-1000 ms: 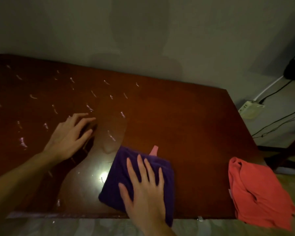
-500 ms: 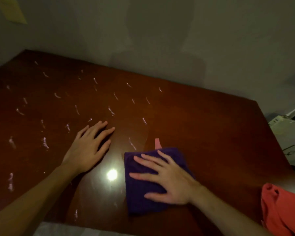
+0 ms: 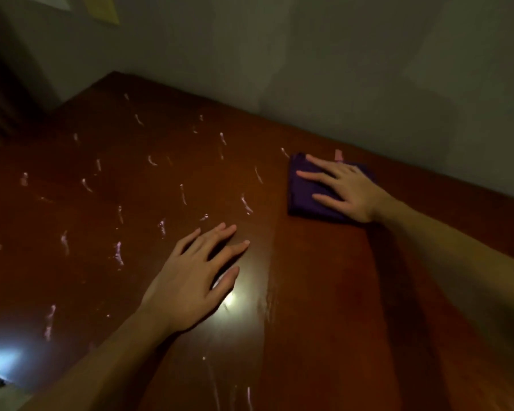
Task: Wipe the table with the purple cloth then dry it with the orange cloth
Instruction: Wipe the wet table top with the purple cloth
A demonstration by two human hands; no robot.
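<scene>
The dark red wooden table (image 3: 324,307) fills the view. A folded purple cloth (image 3: 301,192) with a small pink tag (image 3: 338,154) lies near the table's far edge. My right hand (image 3: 346,188) presses flat on it with fingers spread. My left hand (image 3: 196,277) rests flat on the bare wood at the middle, fingers apart, holding nothing. Several pale wet streaks (image 3: 118,253) dot the left half of the table. The strip to the right of my left hand looks smooth, without streaks. The orange cloth is out of view.
A grey wall (image 3: 353,69) runs right behind the table's far edge, close to the purple cloth. A yellow paper (image 3: 106,8) hangs on the wall at the upper left. A bright glare spot (image 3: 230,301) shines beside my left thumb.
My right hand has slid the purple cloth from the near edge away to the far edge by the wall. The view has swung left, so the orange cloth has dropped out of sight.
</scene>
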